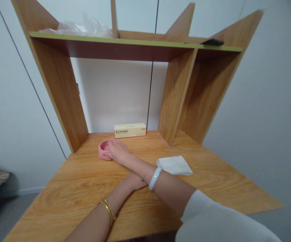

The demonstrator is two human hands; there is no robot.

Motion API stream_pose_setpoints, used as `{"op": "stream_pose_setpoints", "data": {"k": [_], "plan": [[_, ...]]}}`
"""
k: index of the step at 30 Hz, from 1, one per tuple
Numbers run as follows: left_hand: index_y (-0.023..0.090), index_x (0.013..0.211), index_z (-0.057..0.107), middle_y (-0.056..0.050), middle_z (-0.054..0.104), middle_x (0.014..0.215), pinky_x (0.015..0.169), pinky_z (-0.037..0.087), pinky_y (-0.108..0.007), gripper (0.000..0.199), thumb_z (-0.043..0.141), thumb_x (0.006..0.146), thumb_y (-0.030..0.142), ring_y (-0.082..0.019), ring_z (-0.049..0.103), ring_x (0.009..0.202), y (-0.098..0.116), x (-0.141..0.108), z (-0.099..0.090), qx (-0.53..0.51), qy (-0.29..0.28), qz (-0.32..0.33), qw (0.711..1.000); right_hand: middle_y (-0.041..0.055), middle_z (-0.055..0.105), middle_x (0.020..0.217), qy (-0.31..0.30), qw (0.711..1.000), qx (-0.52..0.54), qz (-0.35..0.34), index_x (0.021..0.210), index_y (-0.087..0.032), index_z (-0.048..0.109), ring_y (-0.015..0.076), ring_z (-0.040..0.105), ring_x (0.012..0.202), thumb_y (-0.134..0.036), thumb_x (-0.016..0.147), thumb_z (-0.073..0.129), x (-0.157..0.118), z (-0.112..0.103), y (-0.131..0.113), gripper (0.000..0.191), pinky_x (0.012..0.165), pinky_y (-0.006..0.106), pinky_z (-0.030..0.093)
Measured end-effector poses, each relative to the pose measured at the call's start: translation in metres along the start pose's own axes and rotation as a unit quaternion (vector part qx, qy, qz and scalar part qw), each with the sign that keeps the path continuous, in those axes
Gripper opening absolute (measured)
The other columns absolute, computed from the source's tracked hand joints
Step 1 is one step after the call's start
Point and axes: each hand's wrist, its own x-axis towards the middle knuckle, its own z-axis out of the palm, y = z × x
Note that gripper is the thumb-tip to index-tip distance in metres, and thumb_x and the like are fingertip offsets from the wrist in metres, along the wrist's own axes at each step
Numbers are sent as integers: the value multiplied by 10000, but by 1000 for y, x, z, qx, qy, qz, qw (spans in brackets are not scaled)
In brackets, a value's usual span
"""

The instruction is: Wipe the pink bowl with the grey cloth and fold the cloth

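Reaching across to the left, my right hand (119, 150) is at a pink angular dish (102, 155) on the wooden desk. Its fingers bend over the dish's right side, with the thumb nearer to me, and appear to grip the wall. My right forearm crosses over my left one and wears a white bangle. Under that forearm lies my left hand (135, 181); its fingers are hidden, so I cannot see what they touch. A folded whitish cloth (177, 165) lies just beyond my right forearm.
A long cream box (130, 131) with printed writing stands at the back of the desk (67, 188). Wooden side panels and a shelf (135, 50) rise behind. Clear plastic wrapping (84, 28) and a dark flat object (213, 42) lie on the shelf.
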Motion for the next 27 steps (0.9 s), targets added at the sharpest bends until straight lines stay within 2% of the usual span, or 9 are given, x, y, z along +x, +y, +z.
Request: {"op": "stream_pose_setpoints", "data": {"k": [2, 5, 9, 12, 16, 18, 21, 24, 27], "plan": [[169, 1102, 511, -100, 526, 1216, 902, 388, -319, 324, 337, 829, 191, -207, 492, 1063, 9, 1, -5, 11, 15, 18, 1000, 149, 578, 1065, -31, 999, -27, 17, 1036, -88, 540, 215, 538, 958, -161, 810, 430, -21, -21, 19, 262, 746, 304, 431], [172, 915, 575, -91, 644, 951, 754, 440, -307, 273, 315, 833, 190, -199, 584, 859, 20, 5, -10, 66, -43, -25, 997, 135, 609, 989, -119, 985, -89, 93, 992, -104, 561, 214, 568, 914, -7, 743, 389, -61, -54, 54, 318, 699, 293, 423], [180, 793, 577, -67, 644, 744, 632, 423, -272, 299, 286, 851, 216, -178, 595, 698, 26, 7, -13, 110, -72, -39, 991, 108, 624, 955, -187, 960, -130, 162, 937, -137, 582, 209, 578, 890, -81, 788, 381, -121, -86, 89, 256, 671, 273, 404], [181, 777, 572, -63, 644, 730, 586, 407, -261, 293, 288, 846, 206, -178, 597, 679, 27, 5, -14, 120, -66, -30, 990, 124, 616, 962, -221, 952, -143, 158, 928, -137, 589, 239, 562, 903, -243, 796, 469, -162, -86, 93, 208, 699, 302, 402], [190, 786, 571, -56, 649, 736, 579, 404, -252, 263, 312, 832, 189, -178, 603, 690, 28, 4, -14, 135, -76, -34, 987, 148, 609, 929, -215, 943, -209, 146, 912, -132, 592, 249, 551, 893, -151, 793, 451, -194, -61, 82, 185, 725, 337, 394], [194, 796, 568, -54, 651, 748, 587, 411, -257, 264, 308, 840, 198, -184, 607, 700, 28, 4, -14, 139, -76, -25, 987, 147, 614, 894, -204, 941, -227, 149, 890, -135, 591, 236, 565, 851, -94, 810, 390, -195, -49, 80, 220, 697, 330, 398], [193, 788, 562, -53, 654, 770, 579, 417, -265, 262, 307, 846, 199, -196, 613, 705, 31, 3, -13, 142, -72, 4, 987, 163, 620, 886, -190, 940, -236, 159, 892, -115, 585, 241, 579, 845, -76, 812, 378, -177, -40, 87, 225, 674, 322, 402], [186, 759, 567, -53, 654, 750, 575, 427, -262, 240, 338, 831, 188, -188, 610, 688, 35, 3, -12, 144, -93, 30, 985, 188, 627, 892, -175, 942, -230, 172, 911, -89, 583, 246, 594, 853, -71, 815, 372, -143, -37, 91, 233, 658, 315, 410], [176, 781, 588, -64, 657, 785, 615, 452, -274, 227, 366, 825, 196, -189, 605, 725, 37, 2, -8, 123, -107, 42, 986, 193, 637, 894, -157, 952, -213, 151, 938, -86, 577, 237, 613, 840, -73, 818, 374, -104, -32, 75, 237, 641, 304, 421]]}}
